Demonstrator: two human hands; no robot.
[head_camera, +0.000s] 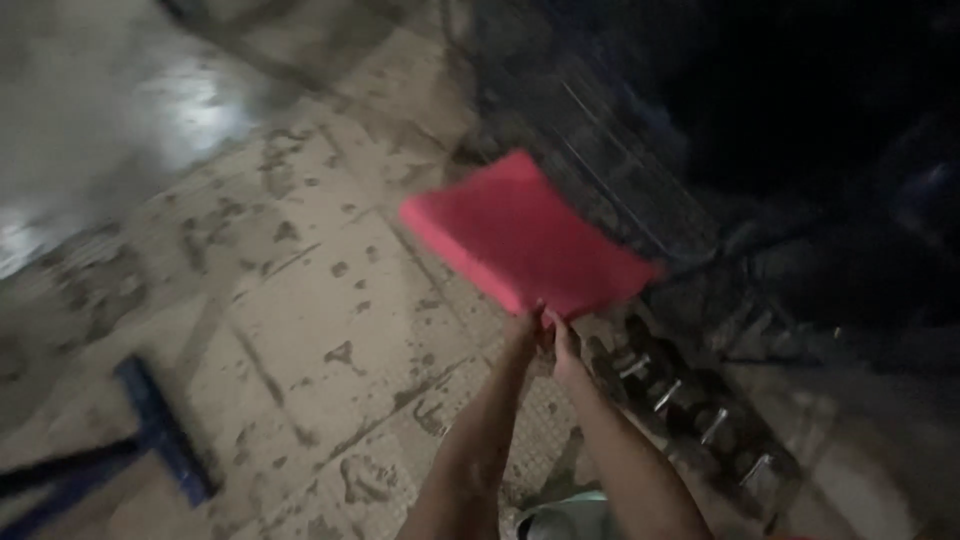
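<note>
Dim, motion-blurred view from the head camera, looking down at a wet, stained tile floor (300, 300).

Both arms reach forward from the near edge, meeting at mid-frame. Left hand (522, 335) and right hand (562, 345) sit side by side, touching or nearly so, both at the near edge of a flat red pad (520, 235). The pad is rectangular, held up off the floor, tilted, its far corner pointing away and to the left. Fingers of both hands appear clenched on that near edge, though blur makes the exact grip hard to read.

Right and far of the pad: a dark wire rack (620, 160), mostly lost in shadow. Near right, below the hands: a row of dark lumps with pale metal pieces (690, 400), kind unclear.

Near left on the floor: a blue floor squeegee (160, 430), its handle running off the left edge.
</note>
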